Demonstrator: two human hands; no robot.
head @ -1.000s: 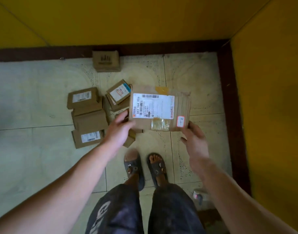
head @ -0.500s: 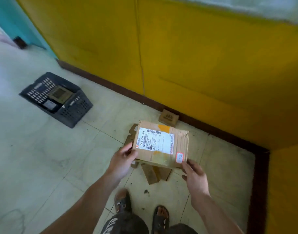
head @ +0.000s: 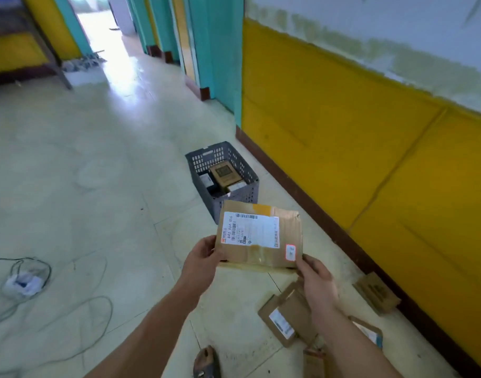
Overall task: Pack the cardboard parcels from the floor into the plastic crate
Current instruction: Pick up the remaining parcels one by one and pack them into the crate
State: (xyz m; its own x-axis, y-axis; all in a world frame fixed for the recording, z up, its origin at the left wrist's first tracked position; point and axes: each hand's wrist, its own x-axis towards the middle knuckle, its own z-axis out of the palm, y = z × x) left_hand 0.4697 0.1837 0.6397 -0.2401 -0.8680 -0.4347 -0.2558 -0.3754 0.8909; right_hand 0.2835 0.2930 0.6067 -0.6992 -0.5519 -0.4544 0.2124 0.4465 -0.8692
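Parcel in hand: a flat cardboard parcel (head: pixel 261 236) is held above the floor (head: pixel 97 186) between both grips, label side up. A white shipping label with barcodes is seen on its top face, and a small red-edged sticker near its right front corner.
Left grip: the left grip (head: pixel 203 257) is closed on the parcel's near left edge, with the thumb laid on top; the fingers beneath are hidden.
Right grip: the right grip (head: pixel 317 282) grasps the near right corner, just beside the red-edged sticker; the fingers under the parcel cannot be made out.
Crate: a dark grey plastic crate (head: pixel 206 159) with perforated walls is stood on the floor beyond the held parcel, near the dark skirting (head: pixel 315 192). Its near corner is covered by the parcel.
Crate contents: a brown box (head: pixel 224 174) is seen lying inside, with smaller packets beside it.
Floor parcels: several cardboard parcels (head: pixel 285 320) are scattered on the floor under the right forearm; one more parcel (head: pixel 375 296) is leant against the skirting.
Wall: a yellow wall (head: pixel 343 132) is run along the right side.
Cable: a looped cable (head: pixel 29 268) is laid on the floor at far left.
Foot: one sandal (head: pixel 206 361) is visible at the bottom edge.
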